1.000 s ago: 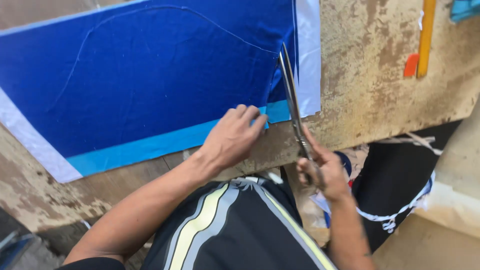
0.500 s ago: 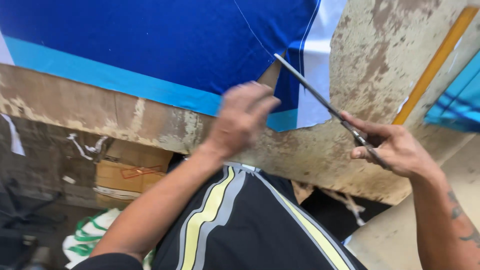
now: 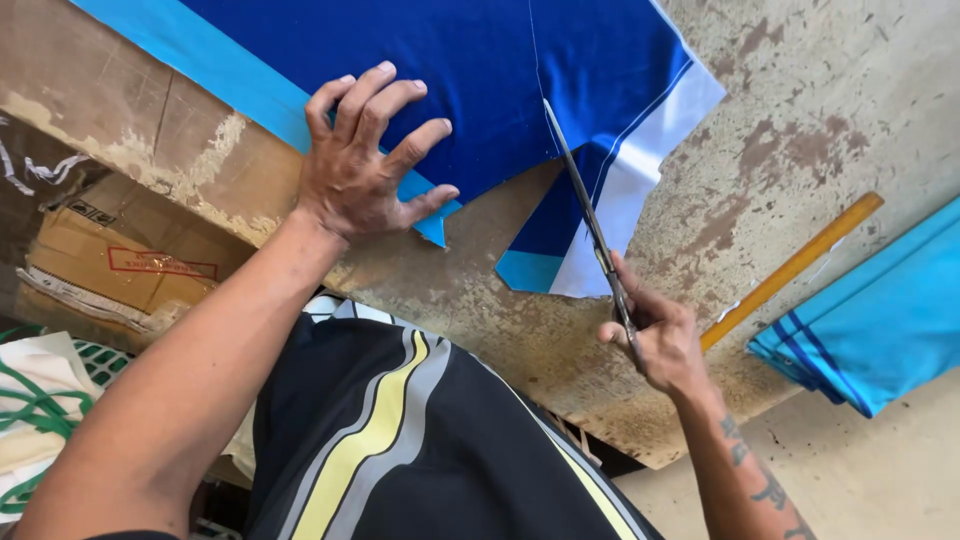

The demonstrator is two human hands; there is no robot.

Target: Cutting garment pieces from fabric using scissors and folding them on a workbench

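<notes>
A dark blue cloth with a light blue border and a white strip lies flat on a worn, stained table. My left hand presses flat on the cloth's near edge, fingers spread. My right hand grips long metal scissors, whose blades point away from me into the cloth along a thin chalk line. A cut strip of blue and white cloth hangs loose to the right of the blades.
A yellow wooden ruler lies on the table at right. Folded light blue cloth sits beyond it. A cardboard box and white bags with green print stand below the table at left.
The view has swung. My left hand has settled flat on the cloth's edge, and the scissors have gone deeper into the cloth, freeing a strip on the right.
</notes>
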